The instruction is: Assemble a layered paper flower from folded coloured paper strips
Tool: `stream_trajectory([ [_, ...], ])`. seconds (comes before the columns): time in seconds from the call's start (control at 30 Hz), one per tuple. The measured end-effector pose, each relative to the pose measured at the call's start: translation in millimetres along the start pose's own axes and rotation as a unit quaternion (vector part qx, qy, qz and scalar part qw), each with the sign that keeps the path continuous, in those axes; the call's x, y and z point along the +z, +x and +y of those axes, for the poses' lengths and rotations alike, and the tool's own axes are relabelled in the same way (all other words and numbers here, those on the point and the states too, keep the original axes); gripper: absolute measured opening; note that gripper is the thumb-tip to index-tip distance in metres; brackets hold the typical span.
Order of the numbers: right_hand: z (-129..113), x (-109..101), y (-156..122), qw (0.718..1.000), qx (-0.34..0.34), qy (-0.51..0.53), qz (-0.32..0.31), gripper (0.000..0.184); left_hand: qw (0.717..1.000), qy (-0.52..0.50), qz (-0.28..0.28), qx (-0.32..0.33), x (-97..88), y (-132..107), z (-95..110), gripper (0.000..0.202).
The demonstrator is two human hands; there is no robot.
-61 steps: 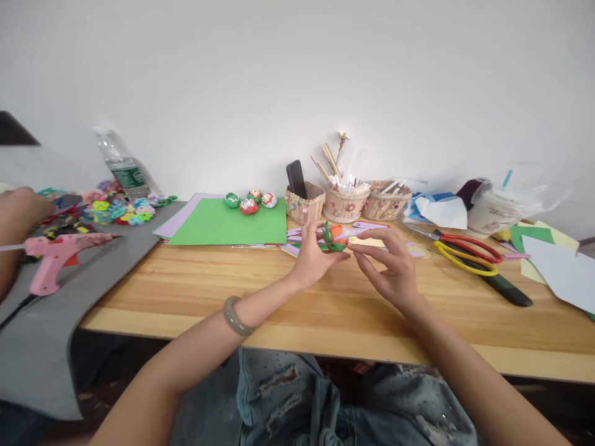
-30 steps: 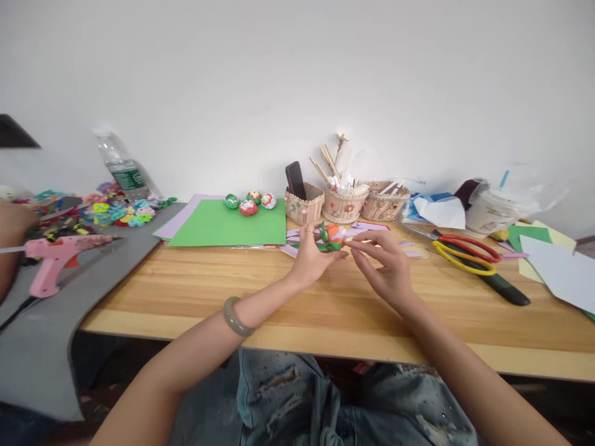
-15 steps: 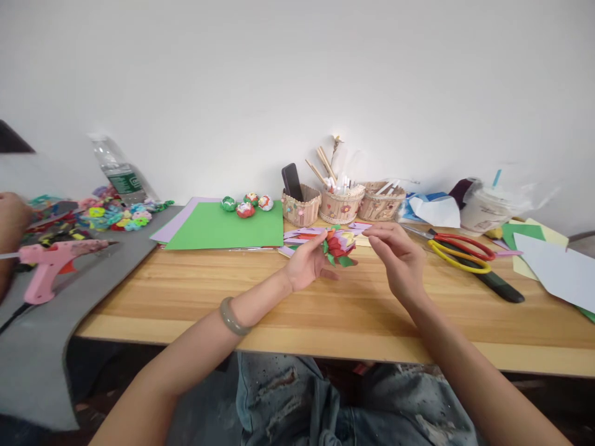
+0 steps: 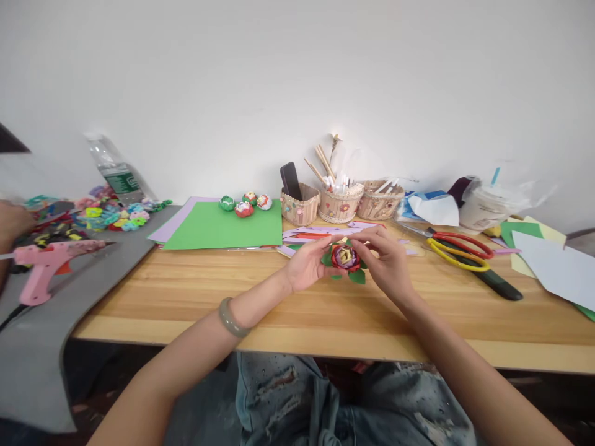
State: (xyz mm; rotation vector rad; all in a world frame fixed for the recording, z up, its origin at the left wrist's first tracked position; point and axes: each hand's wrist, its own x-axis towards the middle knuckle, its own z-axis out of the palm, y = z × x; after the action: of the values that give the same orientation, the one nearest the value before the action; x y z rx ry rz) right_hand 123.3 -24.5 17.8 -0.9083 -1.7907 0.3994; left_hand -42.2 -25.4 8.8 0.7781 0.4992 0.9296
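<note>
A small paper flower [image 4: 346, 258], with red and purple petals, a yellow centre and green leaves, is held just above the wooden table [image 4: 232, 291]. My left hand [image 4: 307, 265] cups it from the left, fingers curled round its side. From the right, my right hand [image 4: 388, 263] pinches its upper edge with fingertips. The flower faces up toward me.
Green paper sheet [image 4: 223, 226], three finished paper balls [image 4: 245, 204], three small baskets [image 4: 341, 203] with sticks and a phone, purple paper strips [image 4: 316, 234], scissors [image 4: 458, 251], a lidded cup [image 4: 486, 207]. At left, another person's hand [image 4: 12, 223], a pink glue gun [image 4: 44, 263], a bottle [image 4: 118, 173].
The flower has been turned from sideways to face up and lowered toward me. My right hand, apart from it half a second ago, has closed back onto it.
</note>
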Motion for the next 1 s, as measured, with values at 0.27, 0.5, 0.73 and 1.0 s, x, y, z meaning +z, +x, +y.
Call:
stream_trajectory([
  [0.27,8.5,0.8,2.6,0.996,0.074,0.041,-0.025,0.017,1.0,0.008,0.004,-0.015,-2.7,2.2,-1.3,0.061],
  [0.5,13.1,-1.3,4.3,0.993,0.107,0.057,-0.011,0.02,0.998,0.046,0.009,-0.032,-0.1,0.4,-4.2,0.05],
  [0.73,10.1,-3.7,1.6,0.998,0.027,0.017,0.057,0.013,0.991,0.093,0.093,0.038,3.2,2.4,-5.6,0.051],
  [1.0,-2.2,0.1,-8.5,0.993,-0.102,-0.051,-0.006,0.012,0.969,0.15,0.16,0.118,3.2,6.5,-8.0,0.047],
])
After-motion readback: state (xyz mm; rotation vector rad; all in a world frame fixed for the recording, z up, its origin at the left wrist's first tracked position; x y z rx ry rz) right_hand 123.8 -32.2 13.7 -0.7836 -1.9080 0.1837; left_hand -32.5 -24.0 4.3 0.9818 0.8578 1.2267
